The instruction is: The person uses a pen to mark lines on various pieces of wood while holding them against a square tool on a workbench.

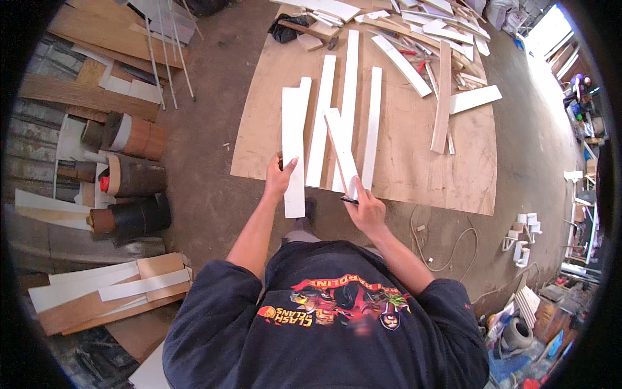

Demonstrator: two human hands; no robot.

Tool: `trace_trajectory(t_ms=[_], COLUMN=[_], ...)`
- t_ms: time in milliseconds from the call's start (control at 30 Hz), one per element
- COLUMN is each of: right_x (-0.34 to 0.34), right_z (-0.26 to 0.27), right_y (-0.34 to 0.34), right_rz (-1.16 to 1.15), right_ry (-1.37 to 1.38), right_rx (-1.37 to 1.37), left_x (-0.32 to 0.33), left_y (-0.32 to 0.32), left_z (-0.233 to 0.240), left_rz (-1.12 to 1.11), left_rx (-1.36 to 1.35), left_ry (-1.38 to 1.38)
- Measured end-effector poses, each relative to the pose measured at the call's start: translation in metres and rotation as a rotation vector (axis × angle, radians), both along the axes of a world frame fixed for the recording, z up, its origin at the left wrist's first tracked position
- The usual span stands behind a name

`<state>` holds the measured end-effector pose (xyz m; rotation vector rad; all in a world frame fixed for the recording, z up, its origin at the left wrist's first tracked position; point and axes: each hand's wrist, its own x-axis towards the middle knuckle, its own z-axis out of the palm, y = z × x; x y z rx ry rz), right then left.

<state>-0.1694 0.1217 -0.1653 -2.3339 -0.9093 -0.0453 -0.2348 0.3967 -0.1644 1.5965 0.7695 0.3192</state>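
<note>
My left hand (280, 177) grips a white board (293, 131) by its left edge, thumb on top. The board's near end reaches past the table's front edge, above my foot. My right hand (365, 208) holds the near end of a shorter white strip (341, 146) with a brown side edge. A small dark object (349, 200) shows at that hand's fingers; what it is I cannot tell. Beneath and beside these lie a white strip (321, 116), a longer white strip (351, 73) and a narrower white strip (373, 121), all pointing away from me on the plywood sheet (408, 175).
A hammer (311, 32), a black plastic bag (286, 28) and a heap of offcuts (437, 29) occupy the sheet's far side. A brown wooden strip (441, 97) lies at right. Material rolls (141, 175) stand left; a cable (454, 262) crosses the floor. A person (577, 87) is far right.
</note>
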Motion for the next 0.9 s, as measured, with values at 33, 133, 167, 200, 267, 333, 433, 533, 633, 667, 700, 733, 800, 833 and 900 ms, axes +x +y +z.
trace_trajectory(t_ms=[33, 133, 167, 200, 267, 333, 433, 533, 633, 667, 700, 733, 800, 833, 900], right_x=[-0.005, -0.019, -0.022, -0.026, -0.032, -0.038, -0.039, -0.041, -0.042, -0.042, -0.043, -0.042, -0.044, -0.045, -0.046], right_z=[0.000, 0.003, 0.003, 0.001, -0.010, -0.010, -0.014, -0.020, -0.022, -0.022, -0.022, -0.020, -0.019, -0.020, -0.018], right_y=[0.020, 0.073, 0.089, 0.103, 0.121, 0.133, 0.145, 0.150, 0.152, 0.152, 0.153, 0.155, 0.157, 0.158, 0.160], right_rz=[-0.009, -0.012, -0.024, -0.023, -0.029, -0.043, -0.065, -0.091, -0.126, -0.141, -0.147, -0.153, -0.163, -0.164, -0.166], right_ry=[0.003, 0.027, 0.030, 0.032, 0.029, 0.031, 0.036, 0.042, 0.042, 0.040, 0.041, 0.055, 0.066, 0.064, 0.061], right_rx=[-0.017, -0.030, -0.038, -0.045, -0.061, -0.100, -0.155, -0.195, -0.200, -0.188, -0.190, -0.215, -0.240, -0.234, -0.230], left_x=[-0.003, -0.012, -0.014, -0.016, -0.016, -0.018, -0.019, -0.015, -0.014, -0.013, -0.014, -0.014, -0.011, -0.011, -0.012], left_y=[0.017, 0.066, 0.082, 0.094, 0.112, 0.125, 0.139, 0.141, 0.142, 0.142, 0.143, 0.143, 0.141, 0.141, 0.142], left_z=[-0.007, -0.028, -0.038, -0.045, -0.059, -0.076, -0.102, -0.117, -0.126, -0.129, -0.132, -0.136, -0.143, -0.147, -0.151], left_rz=[-0.009, -0.075, -0.104, -0.133, -0.155, -0.169, -0.176, -0.121, -0.138, -0.144, -0.147, -0.153, -0.123, -0.125, -0.107], left_rx=[-0.017, -0.018, 0.003, 0.023, 0.010, 0.004, 0.006, 0.074, 0.034, 0.040, 0.048, 0.046, 0.162, 0.162, 0.155], left_ry=[0.003, 0.012, -0.004, -0.019, -0.014, -0.009, -0.001, 0.095, 0.049, 0.053, 0.061, 0.061, 0.091, 0.088, 0.111])
